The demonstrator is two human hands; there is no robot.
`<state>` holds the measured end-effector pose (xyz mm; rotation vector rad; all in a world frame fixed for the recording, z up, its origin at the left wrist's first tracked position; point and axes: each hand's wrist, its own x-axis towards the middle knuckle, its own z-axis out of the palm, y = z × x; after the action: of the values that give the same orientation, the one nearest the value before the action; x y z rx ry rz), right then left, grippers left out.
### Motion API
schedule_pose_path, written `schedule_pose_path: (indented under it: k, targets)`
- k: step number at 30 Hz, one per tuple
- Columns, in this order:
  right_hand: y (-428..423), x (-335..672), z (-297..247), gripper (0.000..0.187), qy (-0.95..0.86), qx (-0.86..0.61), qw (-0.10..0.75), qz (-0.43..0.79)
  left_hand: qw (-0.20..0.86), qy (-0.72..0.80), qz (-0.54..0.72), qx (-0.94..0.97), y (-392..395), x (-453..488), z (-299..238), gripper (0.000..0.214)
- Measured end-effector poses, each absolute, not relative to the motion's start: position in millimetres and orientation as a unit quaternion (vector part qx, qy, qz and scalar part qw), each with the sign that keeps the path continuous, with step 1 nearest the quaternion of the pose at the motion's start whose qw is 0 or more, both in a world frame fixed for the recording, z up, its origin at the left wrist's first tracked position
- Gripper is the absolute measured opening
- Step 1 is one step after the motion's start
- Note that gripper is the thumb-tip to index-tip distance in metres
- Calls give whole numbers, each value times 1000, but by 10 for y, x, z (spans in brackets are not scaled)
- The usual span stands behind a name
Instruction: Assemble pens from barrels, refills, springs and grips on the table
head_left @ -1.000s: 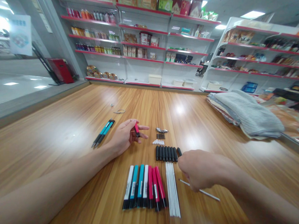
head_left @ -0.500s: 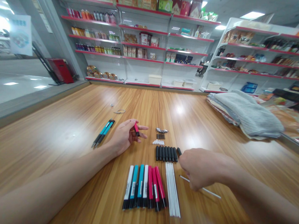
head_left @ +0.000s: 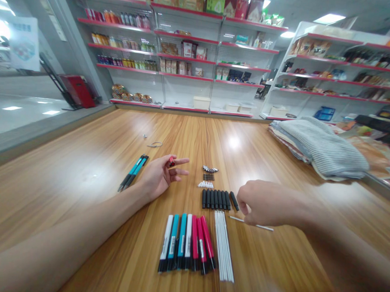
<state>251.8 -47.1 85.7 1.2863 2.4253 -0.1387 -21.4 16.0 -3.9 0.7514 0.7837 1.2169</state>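
Head view: the left hand pinched a pink barrel, other fingers spread; the right hand, fingers curled, gripped a white refill, black grips at its nine o'clock.

The pink barrel has tilted end-on, the loose refill shifted.

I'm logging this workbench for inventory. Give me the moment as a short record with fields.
Left hand: left hand holds a pink barrel, end toward camera
Right hand: right hand at a single white stick; grip unclear
Barrel row: seven barrels, two white, two turquoise, three pink
Right of barrels: bundled white sticks
Beyond sticks: black grips in a row, the rightmost tilted
Far left: two turquoise-and-black pens
Far right: folded cloths
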Motion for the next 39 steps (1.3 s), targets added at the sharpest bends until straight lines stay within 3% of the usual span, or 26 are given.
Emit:
schedule_pose_path:
  k: [16, 20, 23, 26, 29, 31, 35, 39]
  targets:
    - [-537, 2402, 609, 13, 862, 458, 209, -53, 697, 345, 546, 310, 167, -238, -31, 7]
    - [-519, 2458, 714, 11, 858, 427, 245, -146, 668, 353, 573, 318, 170, -224, -41, 12]
    - [-450, 2521, 895, 10, 848, 401, 196, -287, 630, 354, 607, 330, 171, -214, -60, 18]
    - [-299, 2583, 976, 6, 807, 371, 91, -451, 601, 355, 624, 351, 159, -200, -64, 19]
    - [-70, 2635, 795, 3, 744, 363, -96, -553, 585, 342, 629, 381, 130, -178, -41, 24]
    - [96, 2665, 560, 6, 671, 373, -265, -583, 591, 328, 620, 397, 106, -159, -20, 31]
    - [333, 2700, 123, 12, 545, 404, -506, -532, 595, 330, 587, 439, 69, -124, -10, 34]
    - [342, 2650, -30, 17, 517, 417, -589, -461, 565, 352, 542, 512, 50, -110, -52, 31]
